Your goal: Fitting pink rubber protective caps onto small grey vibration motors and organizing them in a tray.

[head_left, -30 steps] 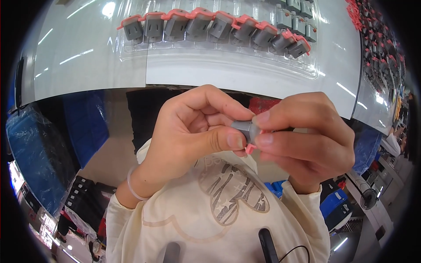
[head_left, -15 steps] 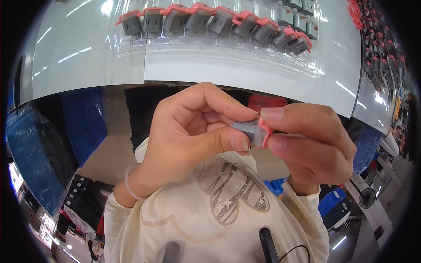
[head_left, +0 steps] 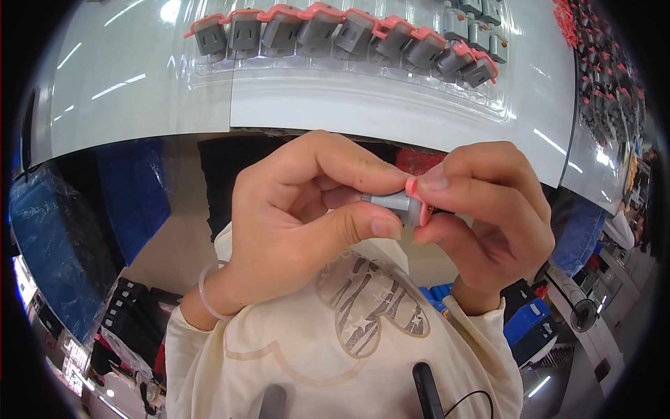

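Note:
In front of my chest, my left hand (head_left: 279,209) pinches a small grey motor (head_left: 392,202) between thumb and forefinger. A pink strap-like plastic piece (head_left: 411,186) sits across the motor's right end. My right hand (head_left: 499,216) has its fingertips closed on that pink piece, one above and one below. The far side of the motor and part of the pink piece are hidden by my fingers. Beyond my hands, a row of similar grey motors (head_left: 281,35) with pink pieces on top stands in a clear plastic tray (head_left: 307,72).
More motors (head_left: 479,33) without pink pieces stand at the tray's right. Many pink-and-dark parts (head_left: 611,84) lie at the far right. The white table (head_left: 293,105) ends just beyond my hands. Blue plastic-covered items (head_left: 63,258) are at left; a small fan (head_left: 583,314) is at right.
My right hand has shifted slightly left, and its fingers are less bunched, showing more of the pink piece. The motor has tilted slightly in my left hand.

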Available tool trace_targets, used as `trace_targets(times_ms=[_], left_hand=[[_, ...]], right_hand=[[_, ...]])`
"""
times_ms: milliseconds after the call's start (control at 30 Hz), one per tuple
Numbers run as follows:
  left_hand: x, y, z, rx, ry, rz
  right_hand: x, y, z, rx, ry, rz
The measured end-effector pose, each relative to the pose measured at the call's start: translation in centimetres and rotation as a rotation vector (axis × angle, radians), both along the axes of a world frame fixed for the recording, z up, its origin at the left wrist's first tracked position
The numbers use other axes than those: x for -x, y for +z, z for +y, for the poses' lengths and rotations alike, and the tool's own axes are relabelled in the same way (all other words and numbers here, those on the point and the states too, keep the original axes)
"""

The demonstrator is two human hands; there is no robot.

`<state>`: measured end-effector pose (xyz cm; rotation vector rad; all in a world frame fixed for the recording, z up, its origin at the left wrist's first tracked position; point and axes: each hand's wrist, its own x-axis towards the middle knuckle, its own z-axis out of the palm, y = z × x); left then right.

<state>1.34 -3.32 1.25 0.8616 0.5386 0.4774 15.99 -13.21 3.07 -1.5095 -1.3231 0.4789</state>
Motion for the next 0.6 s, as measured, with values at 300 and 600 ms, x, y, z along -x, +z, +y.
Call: trace_targets(times_ms=[300, 600], left_hand=[[-1.5, -0.1, 0.1, -0.003, -0.004, -0.073], [-1.6, -0.1, 0.5, -0.161, -0.196, -0.006]], right_hand=[[-2.4, -1.5, 1.0, -0.159, 0.121, -0.09], [-2.5, -0.9, -0.5, 0.035, 0.123, 0.094]])
